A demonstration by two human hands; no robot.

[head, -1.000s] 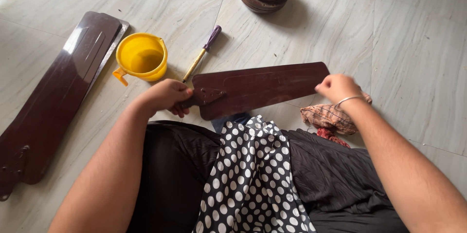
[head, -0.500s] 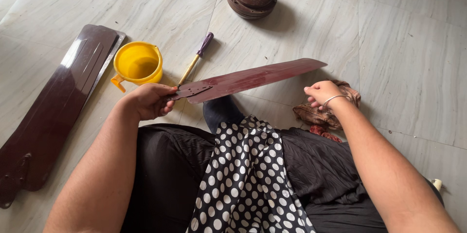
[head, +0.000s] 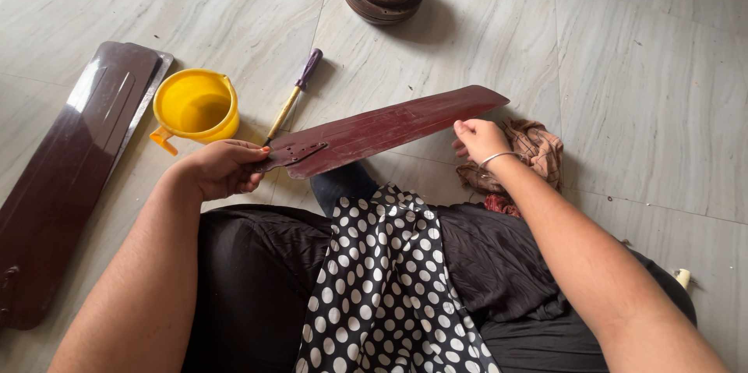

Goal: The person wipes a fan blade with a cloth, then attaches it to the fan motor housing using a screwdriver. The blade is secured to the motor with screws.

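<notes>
Left hand grips one fan blade, right hand touches it; two more blades lie stacked.

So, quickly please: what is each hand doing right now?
Left hand: closed on the bracket end of the dark red fan blade.
Right hand: fingers at the blade's near edge, above the cloth; grip cannot be told.

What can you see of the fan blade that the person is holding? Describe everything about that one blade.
The fan blade is long, flat and dark maroon-brown, glossy like painted metal. A bracket with small holes sits at its narrow end, where the left hand grips it. The wide rounded end points right and away. It is held above the floor, over the lap, tilted so its upper face shows. The right hand is at its near edge; whether it touches cannot be told.
</notes>
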